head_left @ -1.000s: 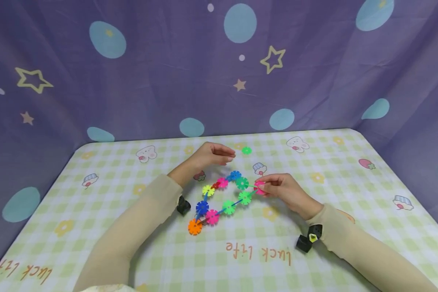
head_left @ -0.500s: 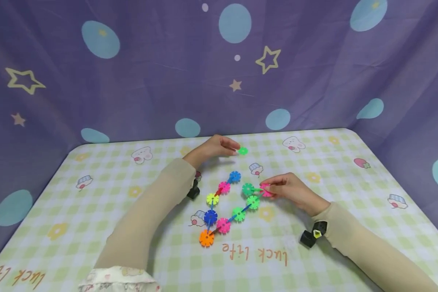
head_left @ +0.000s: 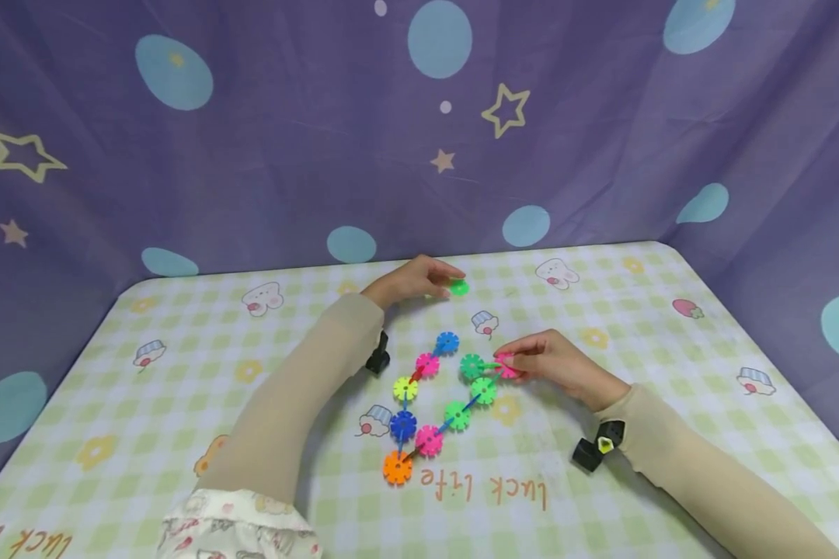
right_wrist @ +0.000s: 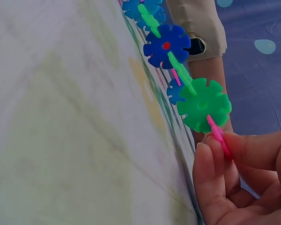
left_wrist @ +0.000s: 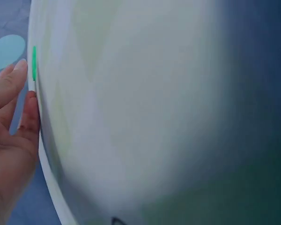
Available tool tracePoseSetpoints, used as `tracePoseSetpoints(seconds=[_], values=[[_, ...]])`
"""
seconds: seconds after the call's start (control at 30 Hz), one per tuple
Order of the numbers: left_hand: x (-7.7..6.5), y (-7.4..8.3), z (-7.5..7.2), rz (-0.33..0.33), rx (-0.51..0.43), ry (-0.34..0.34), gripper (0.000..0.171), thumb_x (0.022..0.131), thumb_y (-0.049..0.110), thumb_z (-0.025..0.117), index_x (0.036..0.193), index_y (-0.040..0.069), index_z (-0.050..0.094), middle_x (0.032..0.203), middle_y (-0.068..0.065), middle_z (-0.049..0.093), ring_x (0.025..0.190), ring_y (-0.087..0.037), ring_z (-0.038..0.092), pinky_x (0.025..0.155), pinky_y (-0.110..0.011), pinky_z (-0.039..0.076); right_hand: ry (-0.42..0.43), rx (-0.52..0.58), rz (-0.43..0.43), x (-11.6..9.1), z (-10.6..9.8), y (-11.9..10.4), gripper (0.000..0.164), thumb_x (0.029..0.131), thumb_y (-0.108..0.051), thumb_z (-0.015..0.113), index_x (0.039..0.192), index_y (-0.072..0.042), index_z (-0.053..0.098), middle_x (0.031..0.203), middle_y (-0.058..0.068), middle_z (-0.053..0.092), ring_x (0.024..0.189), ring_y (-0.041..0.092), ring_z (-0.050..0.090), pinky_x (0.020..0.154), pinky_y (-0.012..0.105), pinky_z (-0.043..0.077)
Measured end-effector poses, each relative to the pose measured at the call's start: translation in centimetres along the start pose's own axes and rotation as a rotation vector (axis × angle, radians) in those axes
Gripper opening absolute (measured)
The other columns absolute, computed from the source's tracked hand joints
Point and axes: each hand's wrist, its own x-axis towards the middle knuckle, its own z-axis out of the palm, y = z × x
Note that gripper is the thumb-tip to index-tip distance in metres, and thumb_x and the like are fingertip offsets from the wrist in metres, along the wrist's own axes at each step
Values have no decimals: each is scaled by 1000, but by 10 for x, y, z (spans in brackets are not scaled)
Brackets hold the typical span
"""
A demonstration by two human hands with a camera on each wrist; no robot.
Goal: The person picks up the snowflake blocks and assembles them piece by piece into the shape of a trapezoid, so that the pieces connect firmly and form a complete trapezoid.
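Observation:
In the head view, a chain of interlocking snowflake discs lies in a bent V on the table, an orange disc [head_left: 397, 469] at its near corner. One arm runs to a light-blue disc [head_left: 447, 342], the other to a pink disc [head_left: 507, 365]. My right hand [head_left: 559, 371] pinches that pink disc between thumb and fingertips; it stands edge-on in a green disc [right_wrist: 203, 105] in the right wrist view. My left hand [head_left: 418, 279] reaches to a loose green disc [head_left: 460, 288] by the far edge. Its fingers are parted and relaxed, tips right at the disc.
A checked tablecloth [head_left: 308, 473] printed with cartoon figures and lettering covers the table. Behind the far edge hangs a purple curtain [head_left: 266, 155] with stars and blue ovals. Black wrist cameras sit on both sleeves.
My left hand has moved from above the chain to the loose green disc at the back. The chain has shifted nearer, its two arms spreading apart. My right hand keeps its pinch.

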Motion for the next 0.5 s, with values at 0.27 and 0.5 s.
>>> tracePoseSetpoints(seconds=[0.27,0.5], values=[[5,0,3,82,193,3,39,86,-2,66,124,0,60,126,-15,60,116,-25,56,95,-32,47,-10,7,-12,0,0,-2,31,89,0,58,115,16,59,89,10,71,69,15,66,66,28,55],[1,2,6,92,161,32,31,83,-5,67,113,-5,66,116,-18,65,107,-27,61,90,-31,50,-20,4,-14,1,0,-1,31,89,-1,58,115,16,59,89,8,71,70,15,66,66,29,55]])
